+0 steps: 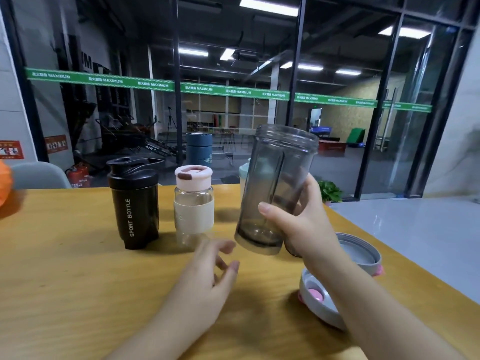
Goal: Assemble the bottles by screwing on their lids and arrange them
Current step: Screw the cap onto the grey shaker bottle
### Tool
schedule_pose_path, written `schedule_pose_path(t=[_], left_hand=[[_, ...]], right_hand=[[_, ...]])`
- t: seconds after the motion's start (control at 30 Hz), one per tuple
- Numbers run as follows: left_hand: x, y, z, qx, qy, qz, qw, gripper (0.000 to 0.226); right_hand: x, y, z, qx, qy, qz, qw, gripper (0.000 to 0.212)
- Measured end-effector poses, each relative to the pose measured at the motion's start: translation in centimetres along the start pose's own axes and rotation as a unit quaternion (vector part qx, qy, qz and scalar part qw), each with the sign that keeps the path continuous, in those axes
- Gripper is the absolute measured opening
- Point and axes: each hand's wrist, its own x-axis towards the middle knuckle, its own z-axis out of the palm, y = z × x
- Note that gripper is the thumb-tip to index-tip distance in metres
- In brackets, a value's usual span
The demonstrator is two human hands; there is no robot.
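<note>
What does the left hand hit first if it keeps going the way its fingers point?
Probably the base of the smoky bottle that the right hand holds tilted above the table. The left hand is open, fingers aimed up and right at it. Depth is unclear; it could pass underneath.

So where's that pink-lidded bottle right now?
The pink-lidded bottle stands upright on the wooden table, left of centre, between the black sport bottle and the lidless grey bottle held in the right hand.

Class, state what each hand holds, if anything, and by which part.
The right hand grips the smoky lidless bottle around its lower body, lifted and tilted. The left hand holds nothing.
</note>
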Motion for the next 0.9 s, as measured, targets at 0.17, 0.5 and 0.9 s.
schedule_pose_path(t=[0.17,0.5,0.9], left_hand=[[0.6,1.0,2.5,-0.103,-0.135,-0.126,0.977,0.016],[2.5,6.0,6.5,-0.205,-0.190,-0.299,0.913,0.028],[3.1,5.9,6.0,-0.280,-0.192,-0.324,0.883,0.018]], right_hand=[[1.2,0.7,-1.3,0.069,0.034,0.030,0.997,0.081],[2.3,1.7,-2.5,0.043,0.069,0.031,0.996,0.080],[2.5,0.7,-2.6,0.217,0.083,0.065,0.971,0.081]])
